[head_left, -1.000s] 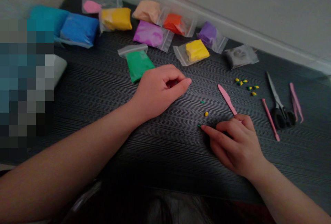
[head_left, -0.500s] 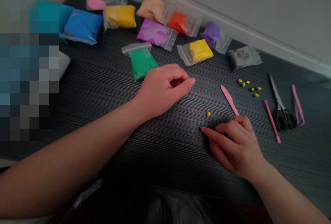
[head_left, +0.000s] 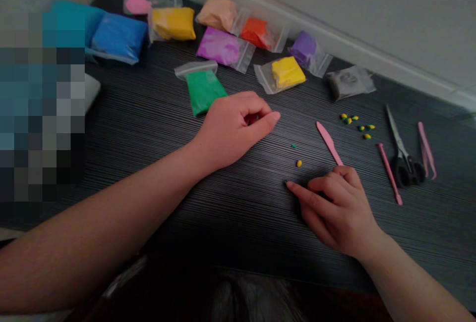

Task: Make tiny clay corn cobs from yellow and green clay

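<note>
My right hand [head_left: 336, 210] rests on the dark table, its index finger stretched out and the others bent. The fingertip touches a tiny piece of green clay [head_left: 285, 183]. Just beyond it lie a small yellow clay bead [head_left: 299, 163] and a thin green clay bit [head_left: 294, 146]. A pink plastic knife [head_left: 327, 139] reaches up to the bent fingers, its near end hidden. Curled on the table, my left hand [head_left: 236, 126] has thumb and forefinger together; whatever is inside is hidden. A bag of green clay [head_left: 204, 89] lies against its back.
Several yellow-and-green beads [head_left: 348, 120] sit at right, near scissors [head_left: 403, 156], a pink stick tool [head_left: 390, 176] and pink tweezers [head_left: 427, 151]. Bagged clay lines the back, including yellow [head_left: 288, 73], grey [head_left: 349, 84] and blue [head_left: 119, 37]. A wall [head_left: 353, 20] rises behind.
My right index fingertip has shifted very slightly left with the green clay piece under it. My left hand stays in place.
</note>
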A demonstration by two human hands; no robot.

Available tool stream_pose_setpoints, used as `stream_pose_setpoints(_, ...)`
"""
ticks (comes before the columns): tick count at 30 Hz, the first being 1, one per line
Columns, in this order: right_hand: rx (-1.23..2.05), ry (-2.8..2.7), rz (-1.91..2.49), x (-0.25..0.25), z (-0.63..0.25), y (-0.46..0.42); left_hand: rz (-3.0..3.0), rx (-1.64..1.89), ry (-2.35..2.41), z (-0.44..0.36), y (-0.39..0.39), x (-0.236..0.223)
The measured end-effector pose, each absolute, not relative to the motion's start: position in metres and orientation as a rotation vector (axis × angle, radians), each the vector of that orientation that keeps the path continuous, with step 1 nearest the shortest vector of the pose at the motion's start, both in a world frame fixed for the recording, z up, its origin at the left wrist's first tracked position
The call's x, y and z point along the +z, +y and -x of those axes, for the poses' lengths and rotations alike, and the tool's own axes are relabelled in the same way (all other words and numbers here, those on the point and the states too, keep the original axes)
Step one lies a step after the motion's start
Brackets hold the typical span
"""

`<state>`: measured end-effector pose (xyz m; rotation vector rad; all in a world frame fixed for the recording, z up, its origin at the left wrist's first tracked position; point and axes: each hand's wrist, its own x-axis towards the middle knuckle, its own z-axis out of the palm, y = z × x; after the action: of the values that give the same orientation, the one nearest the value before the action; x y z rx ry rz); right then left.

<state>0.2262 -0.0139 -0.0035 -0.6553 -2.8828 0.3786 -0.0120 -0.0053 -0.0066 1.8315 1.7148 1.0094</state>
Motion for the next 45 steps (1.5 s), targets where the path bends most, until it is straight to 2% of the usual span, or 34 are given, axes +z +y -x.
stream_pose_setpoints(20,0.291,-2.98,0.686,-0.0024,-0.2216,-0.0163,-1.826,1.006,1.721,0.0123,-0.0052,-0.0073)
stream_pose_setpoints(32,0.488,-2.772,0.738,-0.0068,-0.2219,-0.0136,-1.833,1.009,1.719,0.0121,-0.0051,-0.0073)
stream_pose_setpoints(45,0.296,-2.903,0.695,-0.003,-0.2215,-0.0174,-1.828,1.017,1.705,0.0121,-0.0052,-0.0071)
